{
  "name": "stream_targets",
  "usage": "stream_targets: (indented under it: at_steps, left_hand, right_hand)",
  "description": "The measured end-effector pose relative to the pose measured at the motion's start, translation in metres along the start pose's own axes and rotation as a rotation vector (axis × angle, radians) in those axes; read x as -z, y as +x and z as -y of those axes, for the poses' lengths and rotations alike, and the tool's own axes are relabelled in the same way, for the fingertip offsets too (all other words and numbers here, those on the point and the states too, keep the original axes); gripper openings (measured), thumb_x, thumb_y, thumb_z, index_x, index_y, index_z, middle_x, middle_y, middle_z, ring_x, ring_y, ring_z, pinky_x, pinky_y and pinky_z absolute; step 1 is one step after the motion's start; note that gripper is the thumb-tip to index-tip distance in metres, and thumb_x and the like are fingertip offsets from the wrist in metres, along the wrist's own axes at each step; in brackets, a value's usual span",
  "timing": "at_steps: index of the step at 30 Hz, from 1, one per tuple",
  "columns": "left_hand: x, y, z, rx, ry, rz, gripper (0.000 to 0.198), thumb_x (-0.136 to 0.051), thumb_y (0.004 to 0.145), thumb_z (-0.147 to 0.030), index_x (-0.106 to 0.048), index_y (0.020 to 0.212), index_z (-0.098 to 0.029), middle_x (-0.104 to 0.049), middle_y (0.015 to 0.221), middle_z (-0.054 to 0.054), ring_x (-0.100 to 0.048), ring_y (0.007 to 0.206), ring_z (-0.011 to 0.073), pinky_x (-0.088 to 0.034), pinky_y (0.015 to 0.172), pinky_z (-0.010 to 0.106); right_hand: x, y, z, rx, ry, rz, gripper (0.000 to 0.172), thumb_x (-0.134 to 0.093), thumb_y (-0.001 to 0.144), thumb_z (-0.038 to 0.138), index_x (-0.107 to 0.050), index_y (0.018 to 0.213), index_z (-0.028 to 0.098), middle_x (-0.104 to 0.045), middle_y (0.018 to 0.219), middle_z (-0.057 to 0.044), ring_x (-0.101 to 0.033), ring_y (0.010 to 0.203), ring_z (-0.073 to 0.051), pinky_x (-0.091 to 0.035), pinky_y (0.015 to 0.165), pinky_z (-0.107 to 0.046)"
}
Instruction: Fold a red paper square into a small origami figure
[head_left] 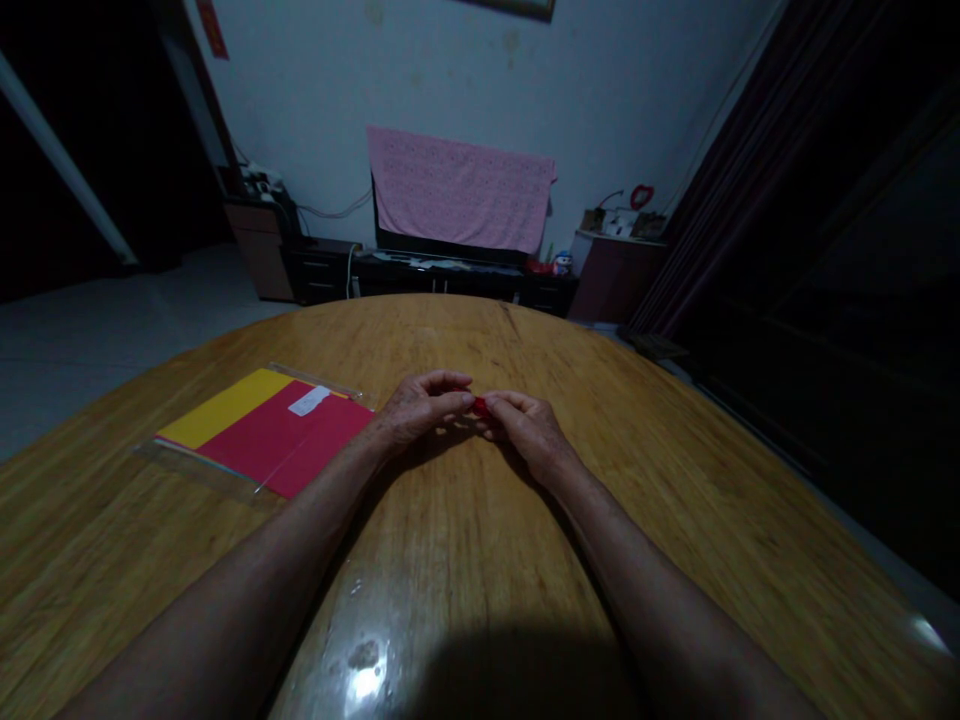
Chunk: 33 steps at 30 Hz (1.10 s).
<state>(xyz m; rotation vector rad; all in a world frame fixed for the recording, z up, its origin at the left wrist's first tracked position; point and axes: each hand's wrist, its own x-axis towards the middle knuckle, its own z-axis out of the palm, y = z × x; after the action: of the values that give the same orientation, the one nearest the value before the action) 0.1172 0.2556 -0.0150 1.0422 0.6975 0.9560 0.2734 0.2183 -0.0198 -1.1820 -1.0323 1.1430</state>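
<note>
And here we are, right at the centre of the action: we've got a small red piece, too small and too tightly covered to make out its shape, pinched up off the counter between the two hands. Its long axis seems to run across our view, left to right (though the fingers hide most of it, so we won't swear to that). It sits nearer the right hand, whose fingertips close over it from the lower right, narrow and curled. The left hand comes in from the other side, just as narrow, with its thumb and forefinger reaching across to meet it. Both wrists angle inward, and the forearms form a wide V running back toward us.

Beneath them, the wooden counter curves away in a broad, rounded edge. Off to the left, just beside the left hand, lies a clear plastic sleeve holding yellow and red sheets, with a white label on top. Farther out, we can see a dark TV cabinet against the wall, with a pink cloth draped over the screen above it, and a small side cabinet standing to the right, beside a dark curtain.
</note>
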Motion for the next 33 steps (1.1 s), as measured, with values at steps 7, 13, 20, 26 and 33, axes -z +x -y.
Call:
stream_targets:
  at_steps: [7, 13, 20, 26, 33]
  left_hand:
    - [-0.010, -0.003, 0.003, -0.045, 0.067, 0.015, 0.030, -0.078, 0.066, -0.021, -0.065, 0.093, -0.019, -0.067, 0.079, 0.003, -0.064, 0.072, 0.0159, -0.053, 0.068, 0.033]
    - [-0.010, 0.003, 0.009, -0.046, 0.072, -0.019, 0.029, -0.077, 0.065, -0.017, -0.067, 0.093, -0.019, -0.066, 0.077, 0.001, -0.061, 0.067, 0.0120, -0.052, 0.069, 0.031]
    - [-0.009, 0.006, 0.013, 0.005, 0.064, -0.015, 0.026, -0.076, 0.066, -0.016, -0.068, 0.090, -0.019, -0.067, 0.073, 0.002, -0.060, 0.061, 0.0119, -0.051, 0.064, 0.029]
    - [-0.005, 0.005, 0.007, -0.006, 0.147, -0.078, 0.031, -0.075, 0.065, -0.017, -0.070, 0.095, -0.020, -0.067, 0.075, 0.002, -0.057, 0.062, 0.0109, -0.048, 0.061, 0.026]
    - [0.009, 0.012, 0.015, -0.226, 0.489, -0.042, 0.009, -0.069, 0.067, -0.017, -0.072, 0.075, -0.017, -0.062, 0.062, -0.001, -0.053, 0.057, 0.0111, -0.038, 0.054, 0.021]
  right_hand:
    - [0.003, 0.000, 0.005, -0.136, 0.059, -0.062, 0.011, -0.062, 0.080, 0.020, -0.069, 0.073, 0.014, -0.070, 0.066, -0.004, -0.063, 0.055, -0.010, -0.051, 0.050, -0.018]
    - [0.000, -0.001, 0.006, -0.131, 0.059, -0.046, 0.011, -0.061, 0.081, 0.020, -0.068, 0.074, 0.015, -0.069, 0.066, -0.003, -0.062, 0.054, -0.009, -0.050, 0.048, -0.017]
    - [0.001, -0.001, 0.005, -0.112, 0.010, -0.059, 0.011, -0.060, 0.080, 0.022, -0.066, 0.074, 0.016, -0.069, 0.067, -0.004, -0.062, 0.054, -0.010, -0.051, 0.047, -0.018]
    - [0.003, 0.001, 0.004, -0.090, -0.097, -0.070, 0.014, -0.058, 0.080, 0.024, -0.067, 0.074, 0.015, -0.069, 0.063, -0.005, -0.061, 0.052, -0.010, -0.049, 0.044, -0.018]
    - [0.004, 0.008, -0.003, -0.028, -0.327, -0.089, 0.018, -0.055, 0.077, 0.029, -0.067, 0.073, 0.016, -0.065, 0.055, -0.004, -0.053, 0.041, -0.011, -0.037, 0.036, -0.020]
